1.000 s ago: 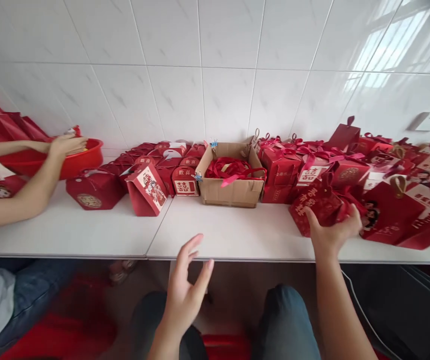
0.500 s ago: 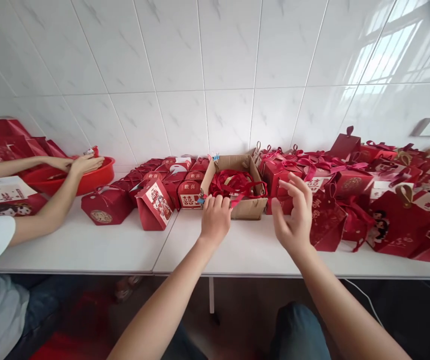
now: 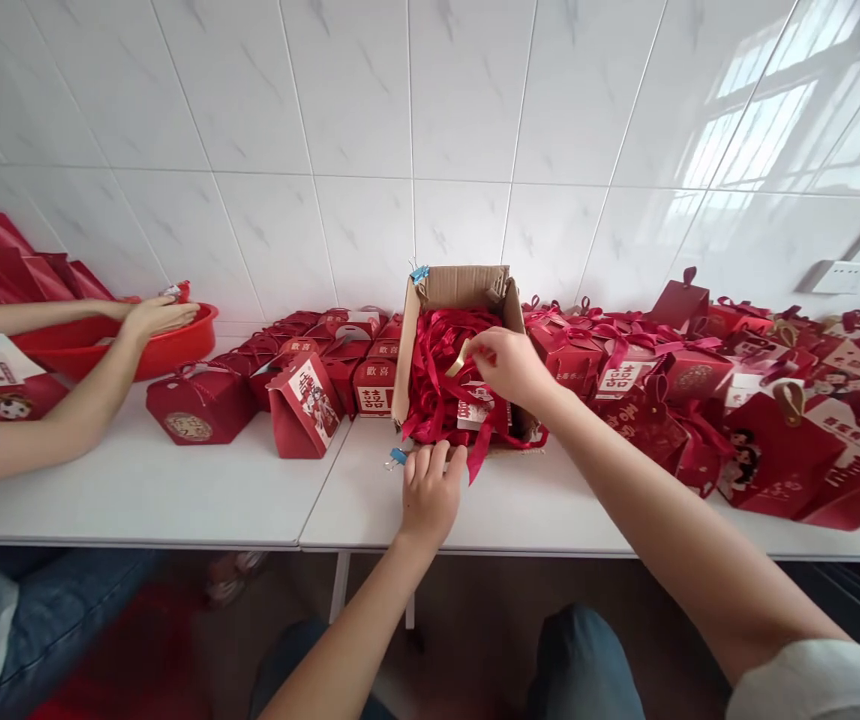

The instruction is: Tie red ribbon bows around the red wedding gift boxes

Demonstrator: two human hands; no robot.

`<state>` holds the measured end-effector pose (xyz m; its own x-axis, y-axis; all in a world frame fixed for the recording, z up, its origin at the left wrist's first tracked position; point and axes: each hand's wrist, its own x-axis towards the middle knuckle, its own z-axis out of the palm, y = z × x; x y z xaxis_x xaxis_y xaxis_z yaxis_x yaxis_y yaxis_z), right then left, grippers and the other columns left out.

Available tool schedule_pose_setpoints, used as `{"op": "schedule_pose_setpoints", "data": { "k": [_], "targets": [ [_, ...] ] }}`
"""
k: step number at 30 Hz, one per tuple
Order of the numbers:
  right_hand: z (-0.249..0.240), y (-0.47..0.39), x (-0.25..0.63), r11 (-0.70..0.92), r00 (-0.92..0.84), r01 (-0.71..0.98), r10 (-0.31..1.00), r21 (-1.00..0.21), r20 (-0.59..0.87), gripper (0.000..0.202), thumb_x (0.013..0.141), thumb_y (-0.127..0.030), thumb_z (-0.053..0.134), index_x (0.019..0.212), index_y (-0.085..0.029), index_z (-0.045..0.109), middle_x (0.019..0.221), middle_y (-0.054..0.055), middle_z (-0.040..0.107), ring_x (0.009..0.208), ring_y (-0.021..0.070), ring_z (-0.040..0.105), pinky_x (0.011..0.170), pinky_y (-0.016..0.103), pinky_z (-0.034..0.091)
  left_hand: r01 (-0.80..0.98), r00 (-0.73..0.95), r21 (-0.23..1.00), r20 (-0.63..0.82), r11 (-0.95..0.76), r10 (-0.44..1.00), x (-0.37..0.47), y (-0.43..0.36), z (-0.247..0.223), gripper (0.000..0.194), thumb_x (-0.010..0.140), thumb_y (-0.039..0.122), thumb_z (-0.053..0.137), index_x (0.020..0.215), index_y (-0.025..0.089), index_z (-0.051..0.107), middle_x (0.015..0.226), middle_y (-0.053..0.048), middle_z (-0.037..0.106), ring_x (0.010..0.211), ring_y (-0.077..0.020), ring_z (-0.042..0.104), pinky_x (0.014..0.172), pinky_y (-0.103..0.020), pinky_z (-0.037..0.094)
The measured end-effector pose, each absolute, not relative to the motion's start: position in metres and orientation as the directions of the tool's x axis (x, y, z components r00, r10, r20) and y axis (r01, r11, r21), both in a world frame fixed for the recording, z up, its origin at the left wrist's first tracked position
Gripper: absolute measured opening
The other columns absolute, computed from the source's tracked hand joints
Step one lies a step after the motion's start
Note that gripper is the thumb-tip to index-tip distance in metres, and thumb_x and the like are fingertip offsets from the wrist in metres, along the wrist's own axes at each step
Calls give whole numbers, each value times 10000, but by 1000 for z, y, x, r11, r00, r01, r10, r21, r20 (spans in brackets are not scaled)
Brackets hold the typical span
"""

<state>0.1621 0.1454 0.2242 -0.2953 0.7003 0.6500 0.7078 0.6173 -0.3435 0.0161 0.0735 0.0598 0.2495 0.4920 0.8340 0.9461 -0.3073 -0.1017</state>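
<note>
Along the tiled wall [image 3: 370, 120], we are observing a white table [image 3: 359, 500] bearing rows of red boxes [image 3: 565, 360], with a brown carton [image 3: 467, 283] standing between them, its opening tilted toward the person. The left hand [image 3: 431, 495] is gripping the carton's near rim, fingers curling over it. Inside the opening, the right hand [image 3: 512, 368] is bending over a tangle of red ribbons [image 3: 434, 335]; its thumb and fingertips appear to be pinching a gold ribbon [image 3: 457, 360], though contact is partly hidden. We are judging the step in hand to be picking one strip from the tangle, the next move calling for a steady carton and a gentle upward draw.

Regarding edges, we are noting white tabletop showing between the carton and the table's front edge, and open air above the carton. Sideways room is looking tight, boxes standing just beside both carton walls. One ribbon end is hanging over the near rim, close to the left fingers, and a blue clip [image 3: 419, 273] is sitting at the far left corner.
</note>
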Motion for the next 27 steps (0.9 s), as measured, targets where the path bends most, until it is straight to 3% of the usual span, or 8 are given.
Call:
{"op": "schedule_pose_setpoints", "data": {
  "k": [5, 9, 13, 20, 23, 25, 27],
  "targets": [
    [213, 177, 131, 638, -545, 759, 732, -131, 409, 338, 861, -68, 493, 1110, -195, 683, 1207, 82, 663, 1111, 200, 603, 930, 257, 447, 943, 263, -132, 856, -305, 444, 14, 73, 60, 262, 857, 73, 537, 1017, 215, 689, 943, -82, 683, 847, -215, 594, 848, -360, 415],
    [202, 195, 125, 563, -514, 822, 796, -82, 319, 271, 804, -45, 578, 1014, -159, 707, 1087, 130, 695, 1030, 236, 636, 861, 272, 467, 945, 261, -141, 869, -296, 420, 14, 70, 60, 253, 850, 60, 549, 987, 225, 683, 918, -64, 684, 823, -202, 596, 832, -347, 417],
    [202, 196, 132, 478, -431, 876, 834, -60, 344, 206, 840, -60, 540, 943, -131, 704, 1014, 148, 681, 942, 242, 653, 797, 287, 476, 947, 255, -138, 872, -290, 417, 14, 70, 60, 246, 856, 60, 541, 988, 216, 678, 912, -65, 686, 807, -207, 594, 813, -350, 422],
    [234, 156, 160, 437, -322, 894, 782, -102, 533, 256, 929, -131, 420, 993, -133, 668, 1116, 136, 621, 941, 213, 628, 792, 284, 466, 944, 255, -111, 842, -311, 475, 14, 70, 61, 240, 873, 85, 512, 1020, 199, 663, 950, -85, 681, 847, -236, 592, 833, -375, 429],
    [243, 128, 179, 480, -274, 855, 738, -194, 616, 207, 878, -103, 474, 909, -149, 673, 974, 90, 666, 856, 190, 620, 749, 269, 459, 940, 254, -82, 817, -332, 518, 14, 69, 69, 239, 876, 115, 499, 1053, 182, 645, 975, -102, 670, 869, -256, 585, 849, -402, 435],
    [246, 110, 193, 471, -243, 835, 779, -284, 578, 153, 814, -91, 535, 828, -165, 668, 802, 53, 675, 730, 176, 603, 666, 263, 448, 934, 255, -55, 793, -352, 553, 15, 70, 78, 249, 858, 126, 504, 1065, 176, 632, 990, -108, 659, 893, -270, 579, 863, -421, 439],
    [247, 95, 206, 411, -238, 844, 862, -345, 447, 105, 767, -104, 579, 761, -177, 653, 700, 34, 661, 622, 164, 572, 578, 260, 420, 927, 259, -25, 763, -373, 592, 15, 73, 90, 278, 827, 114, 506, 1073, 171, 621, 995, -106, 650, 922, -277, 574, 879, -432, 443]
  ]
}}
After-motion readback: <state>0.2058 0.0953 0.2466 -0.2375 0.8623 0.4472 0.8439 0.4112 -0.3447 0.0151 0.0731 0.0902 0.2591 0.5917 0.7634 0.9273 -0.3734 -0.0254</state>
